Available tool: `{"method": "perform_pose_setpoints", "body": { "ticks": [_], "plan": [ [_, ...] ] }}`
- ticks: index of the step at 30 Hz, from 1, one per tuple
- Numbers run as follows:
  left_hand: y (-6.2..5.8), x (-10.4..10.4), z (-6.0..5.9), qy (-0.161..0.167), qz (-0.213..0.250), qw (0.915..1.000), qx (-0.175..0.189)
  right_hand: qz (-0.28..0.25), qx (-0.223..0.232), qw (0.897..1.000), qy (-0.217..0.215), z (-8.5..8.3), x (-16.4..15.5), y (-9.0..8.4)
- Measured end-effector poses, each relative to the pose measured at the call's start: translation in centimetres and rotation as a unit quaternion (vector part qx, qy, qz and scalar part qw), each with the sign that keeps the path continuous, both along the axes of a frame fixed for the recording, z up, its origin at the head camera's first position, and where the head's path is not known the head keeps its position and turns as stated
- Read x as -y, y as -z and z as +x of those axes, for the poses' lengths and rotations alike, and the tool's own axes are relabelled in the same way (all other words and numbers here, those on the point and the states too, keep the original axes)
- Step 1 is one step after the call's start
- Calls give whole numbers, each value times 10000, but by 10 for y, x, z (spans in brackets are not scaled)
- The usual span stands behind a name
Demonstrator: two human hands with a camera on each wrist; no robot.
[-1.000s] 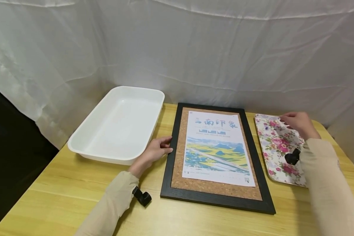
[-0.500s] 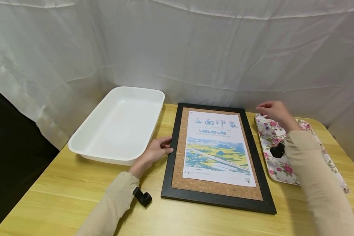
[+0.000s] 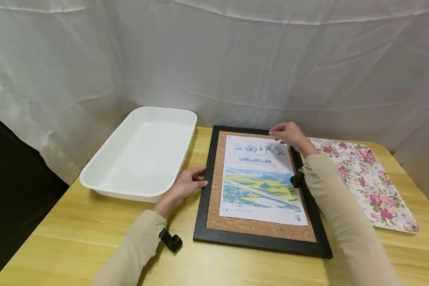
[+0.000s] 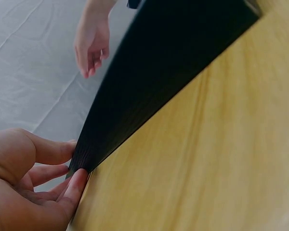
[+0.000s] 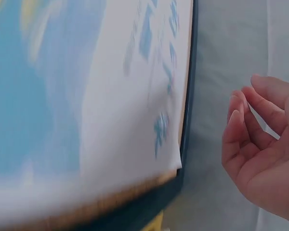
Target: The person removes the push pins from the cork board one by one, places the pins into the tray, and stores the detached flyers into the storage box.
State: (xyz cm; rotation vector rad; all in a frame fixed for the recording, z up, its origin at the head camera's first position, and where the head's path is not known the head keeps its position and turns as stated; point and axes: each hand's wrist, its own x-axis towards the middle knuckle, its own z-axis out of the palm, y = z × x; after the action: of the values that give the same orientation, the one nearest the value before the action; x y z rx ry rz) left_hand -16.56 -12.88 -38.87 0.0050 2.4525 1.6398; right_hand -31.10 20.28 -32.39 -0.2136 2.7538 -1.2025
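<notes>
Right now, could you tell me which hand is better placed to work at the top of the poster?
The right hand, probably: it hovers over the poster's top right corner, while the left hand holds the frame's left edge.

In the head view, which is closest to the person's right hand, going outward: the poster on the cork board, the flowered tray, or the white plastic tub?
From the right hand:
1. Poster: right under the hand, at its top right corner on the cork board.
2. Flowered tray: just to the right, on the table's right side.
3. White plastic tub: farthest, far left, beyond the board.
</notes>
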Motion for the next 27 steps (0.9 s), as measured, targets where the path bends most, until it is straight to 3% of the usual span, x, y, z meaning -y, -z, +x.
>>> {"method": "perform_pose_setpoints", "body": {
  "ticks": [9, 19, 27],
  "plan": [
    [0, 7, 2, -64, 41, 10000, 21, -354, 451, 9982, 190, -11, 39, 5],
    [0, 4, 3, -51, 71, 10000, -28, -45, 439, 9982, 410, -18, 62, 26],
    [-3, 1, 4, 2, 86, 10000, -22, -146, 337, 9988, 328, -22, 90, 26]
  ]
}}
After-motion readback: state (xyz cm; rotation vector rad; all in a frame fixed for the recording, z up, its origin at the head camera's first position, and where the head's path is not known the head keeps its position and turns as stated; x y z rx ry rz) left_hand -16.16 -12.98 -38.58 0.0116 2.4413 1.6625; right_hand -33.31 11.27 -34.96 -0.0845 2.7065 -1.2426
